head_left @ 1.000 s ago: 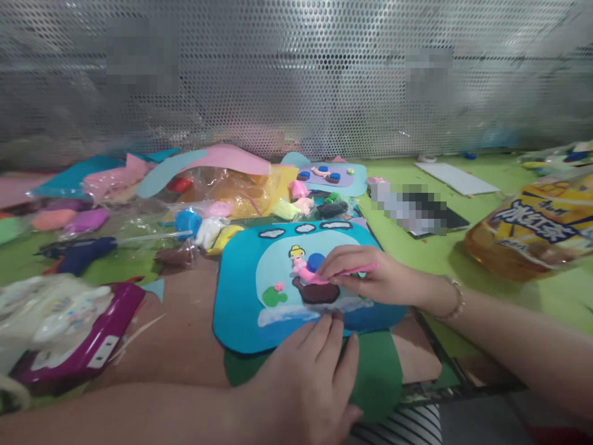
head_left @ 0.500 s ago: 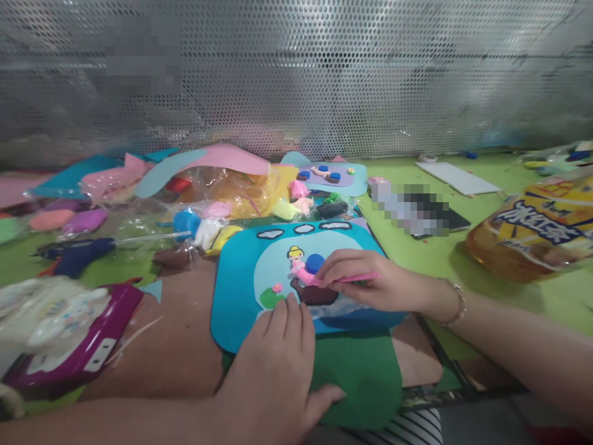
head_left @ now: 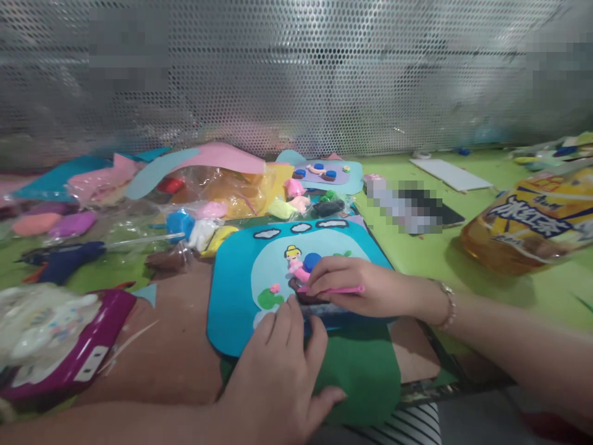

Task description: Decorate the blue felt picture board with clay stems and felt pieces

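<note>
A blue foam-sheet picture (head_left: 227, 296) lies before me with clay shapes on it: a figure with a yellow hat (head_left: 293, 256), a blue ball-like piece (head_left: 313, 262), a brown boat-like piece (head_left: 319, 298) and a green leaf with a pink flower (head_left: 270, 298). Pinched in my right hand (head_left: 356, 285) is a pink clay-modelling tool (head_left: 345, 289), its tip at the figure's lower edge above the brown piece. My left hand (head_left: 282, 358) rests with fingers stretched over the picture's lower edge. Part of the brown piece is hidden by my right hand.
A green sheet (head_left: 365, 377) lies under the picture. Bagged clay lumps (head_left: 204, 232) and a purple case (head_left: 102, 340) are on the left. A tea bottle (head_left: 528, 228), a phone (head_left: 430, 213) and a white board (head_left: 449, 174) sit on the right. A perforated metal panel (head_left: 278, 74) stands behind.
My right hand and the pink tool have moved slightly left and down toward the brown piece. A left-hand finger has spread outward. The whole view has shifted a little.
</note>
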Motion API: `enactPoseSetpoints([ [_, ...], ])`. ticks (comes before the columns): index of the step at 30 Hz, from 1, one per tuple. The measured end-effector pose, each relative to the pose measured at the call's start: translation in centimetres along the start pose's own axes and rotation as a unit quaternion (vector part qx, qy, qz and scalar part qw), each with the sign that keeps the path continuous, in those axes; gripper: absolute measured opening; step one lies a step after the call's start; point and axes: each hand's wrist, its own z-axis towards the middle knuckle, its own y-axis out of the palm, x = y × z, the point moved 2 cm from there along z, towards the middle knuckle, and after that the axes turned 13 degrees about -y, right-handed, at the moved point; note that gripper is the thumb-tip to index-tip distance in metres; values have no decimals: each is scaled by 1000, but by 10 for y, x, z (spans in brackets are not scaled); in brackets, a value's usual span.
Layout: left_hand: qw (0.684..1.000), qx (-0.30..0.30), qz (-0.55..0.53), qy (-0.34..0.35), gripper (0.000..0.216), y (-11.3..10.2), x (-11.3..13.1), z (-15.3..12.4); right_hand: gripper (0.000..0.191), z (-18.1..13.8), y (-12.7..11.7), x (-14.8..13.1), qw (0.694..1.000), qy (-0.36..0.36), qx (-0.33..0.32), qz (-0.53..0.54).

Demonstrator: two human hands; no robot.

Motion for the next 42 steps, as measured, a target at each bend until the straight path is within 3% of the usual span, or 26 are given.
enactPoseSetpoints([
  [5,1000,14,7,24,55,0,2,0,25,2,1,-2,1000,-4,-16,-10],
  [18,999,-45,-17,19,57,2,3,-1,25,5,4,-7,997,-19,-45,-53],
  [22,998,-52,-15,20,57,2,3,1,25,5,3,-6,998,-19,-28,-52],
  [42,999,-31,-26,-5,65,3,0,1,27,4,0,-7,998,-21,-21,-52],
])
